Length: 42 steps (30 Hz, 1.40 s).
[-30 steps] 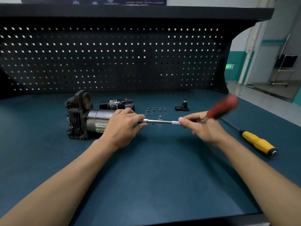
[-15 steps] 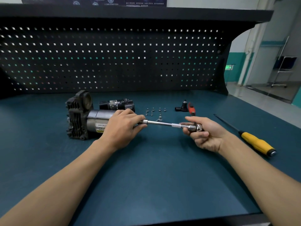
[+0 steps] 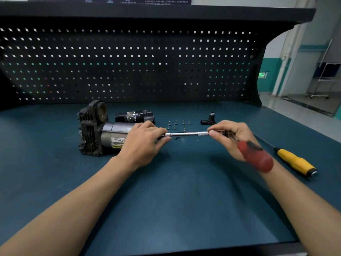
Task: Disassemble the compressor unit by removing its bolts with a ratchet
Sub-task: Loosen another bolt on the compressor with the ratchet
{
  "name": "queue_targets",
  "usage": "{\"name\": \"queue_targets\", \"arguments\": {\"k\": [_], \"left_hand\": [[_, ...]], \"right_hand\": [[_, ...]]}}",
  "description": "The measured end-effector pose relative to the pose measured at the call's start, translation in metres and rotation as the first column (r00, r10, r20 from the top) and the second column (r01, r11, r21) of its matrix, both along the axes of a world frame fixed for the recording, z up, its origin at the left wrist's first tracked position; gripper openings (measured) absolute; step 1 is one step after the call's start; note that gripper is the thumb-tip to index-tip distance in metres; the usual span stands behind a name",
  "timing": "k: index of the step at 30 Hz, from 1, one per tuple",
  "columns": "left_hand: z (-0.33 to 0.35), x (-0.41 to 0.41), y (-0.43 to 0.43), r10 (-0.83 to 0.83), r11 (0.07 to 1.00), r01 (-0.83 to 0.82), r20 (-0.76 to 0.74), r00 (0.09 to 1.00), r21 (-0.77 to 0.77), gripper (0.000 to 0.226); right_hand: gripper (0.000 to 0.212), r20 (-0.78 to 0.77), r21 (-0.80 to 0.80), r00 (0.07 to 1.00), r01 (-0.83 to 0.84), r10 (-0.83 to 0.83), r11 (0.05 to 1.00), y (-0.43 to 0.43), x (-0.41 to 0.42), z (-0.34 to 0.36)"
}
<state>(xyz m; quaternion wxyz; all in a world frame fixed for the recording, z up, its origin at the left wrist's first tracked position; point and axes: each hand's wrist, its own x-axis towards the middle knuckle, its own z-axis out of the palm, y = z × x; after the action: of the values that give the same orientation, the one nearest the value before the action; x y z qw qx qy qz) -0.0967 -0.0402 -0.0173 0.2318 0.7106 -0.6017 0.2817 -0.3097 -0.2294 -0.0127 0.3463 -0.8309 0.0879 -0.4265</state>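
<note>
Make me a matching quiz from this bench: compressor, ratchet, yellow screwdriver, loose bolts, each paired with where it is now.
1 compressor
2 ratchet
3 yellow screwdriver
4 loose bolts

A lying untouched at the right of the bench
B clustered behind the ratchet's shaft
C left hand over its cylinder end
D held in the right hand

Pairs: 1-C, 2-D, 3-A, 4-B

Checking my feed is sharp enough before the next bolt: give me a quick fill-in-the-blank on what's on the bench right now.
1. The ratchet gripped by the right hand has a ___ handle.
2. The screwdriver lying on the workbench has a ___ handle.
3. The left hand pinches the extension bar where it meets the ___ unit.

Missing words: red; yellow; compressor.
</note>
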Motion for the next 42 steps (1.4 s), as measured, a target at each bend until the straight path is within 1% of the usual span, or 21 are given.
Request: {"name": "queue_targets", "arguments": {"k": [3,5,7,10,13,15,16,18,21,22,24,26,28,29,30,33,34,36,39,40,42], "left_hand": [[0.002,0.000,0.001,-0.006,1.000,0.006,0.017,1.000,-0.001,0.024],[0.002,0.001,0.001,-0.013,1.000,0.013,0.032,0.999,0.004,0.024],[0.002,0.001,0.002,-0.022,1.000,0.021,0.044,0.999,0.009,0.027],[0.002,0.001,0.003,-0.029,1.000,0.029,0.066,0.997,0.007,0.027],[0.001,0.002,0.003,-0.033,0.999,0.033,0.078,0.996,-0.002,0.024],[0.001,0.002,0.003,-0.029,0.999,0.030,0.078,0.997,-0.013,0.025],[0.001,0.002,0.003,-0.029,0.999,0.030,0.076,0.997,-0.016,0.025],[0.000,0.003,0.003,-0.034,0.999,0.035,0.073,0.997,-0.020,0.024],[-0.001,0.004,0.001,-0.037,0.999,0.038,0.062,0.997,-0.022,0.021],[-0.002,0.004,0.001,-0.032,0.999,0.033,0.054,0.998,-0.023,0.021],[-0.002,0.005,0.001,-0.017,1.000,0.017,0.035,0.999,-0.023,0.025],[-0.002,0.004,0.001,-0.002,1.000,0.002,0.022,1.000,-0.008,0.032],[-0.002,0.004,0.002,0.001,1.000,-0.001,0.014,1.000,0.003,0.037],[-0.003,0.004,0.002,0.001,1.000,-0.001,0.009,1.000,0.007,0.039],[-0.002,0.004,0.001,0.002,1.000,-0.002,0.006,1.000,0.011,0.039],[-0.002,0.004,0.000,0.001,1.000,-0.001,0.010,1.000,0.004,0.034],[-0.002,0.004,0.000,-0.003,1.000,0.003,0.012,1.000,-0.005,0.032],[-0.002,0.004,0.001,-0.011,1.000,0.011,0.017,1.000,-0.019,0.028],[0.000,0.003,0.001,-0.010,1.000,0.011,0.021,1.000,-0.017,0.029],[0.000,0.004,0.001,-0.009,1.000,0.009,0.024,1.000,-0.013,0.030],[0.001,0.004,0.001,-0.012,1.000,0.013,0.037,0.999,-0.005,0.029]], "right_hand": [[0.011,-0.154,0.165,0.986,0.085,-0.059,0.983,-0.003,0.000,-0.002],[0.031,-0.235,0.336,0.971,0.119,-0.040,0.934,-0.002,0.002,-0.002],[0.047,-0.263,0.572,0.965,0.160,-0.005,0.804,0.001,0.003,0.002],[0.055,-0.305,0.797,0.947,0.197,0.098,0.571,0.003,0.003,0.005],[0.057,-0.237,0.936,0.922,0.133,0.307,0.326,-0.001,-0.002,0.007],[0.056,-0.178,0.972,0.908,0.101,0.380,0.214,-0.004,-0.004,0.009],[0.049,-0.163,0.977,0.904,0.093,0.395,0.192,-0.004,-0.004,0.010],[0.031,-0.161,0.972,0.904,0.077,0.395,0.220,-0.005,-0.004,0.010],[0.022,-0.167,0.953,0.914,0.054,0.369,0.298,-0.006,-0.004,0.008],[0.021,-0.181,0.936,0.914,0.046,0.364,0.350,-0.006,-0.005,0.007],[0.027,-0.226,0.851,0.921,0.027,0.319,0.524,-0.004,-0.005,0.004],[0.031,-0.253,0.651,0.948,0.018,0.195,0.759,-0.003,-0.006,0.001],[0.017,-0.256,0.354,0.963,0.014,0.083,0.935,-0.004,-0.007,0.000],[0.009,-0.237,0.244,0.970,0.004,0.055,0.970,-0.006,-0.007,0.000],[0.009,-0.211,0.152,0.977,-0.005,0.038,0.988,-0.009,-0.007,-0.001],[0.026,-0.116,-0.144,0.992,0.037,-0.054,0.989,-0.010,-0.002,-0.004],[0.028,-0.100,-0.174,0.992,0.053,-0.071,0.983,-0.010,-0.001,-0.005],[0.024,-0.117,-0.077,0.991,0.054,-0.062,0.996,-0.010,-0.002,-0.006],[0.004,-0.222,0.062,0.975,0.046,-0.031,0.997,-0.006,-0.004,-0.003],[0.012,-0.247,0.114,0.969,0.063,-0.033,0.991,-0.005,-0.002,-0.003],[0.035,-0.267,0.379,0.964,0.115,-0.011,0.918,-0.001,0.000,-0.001]]}}
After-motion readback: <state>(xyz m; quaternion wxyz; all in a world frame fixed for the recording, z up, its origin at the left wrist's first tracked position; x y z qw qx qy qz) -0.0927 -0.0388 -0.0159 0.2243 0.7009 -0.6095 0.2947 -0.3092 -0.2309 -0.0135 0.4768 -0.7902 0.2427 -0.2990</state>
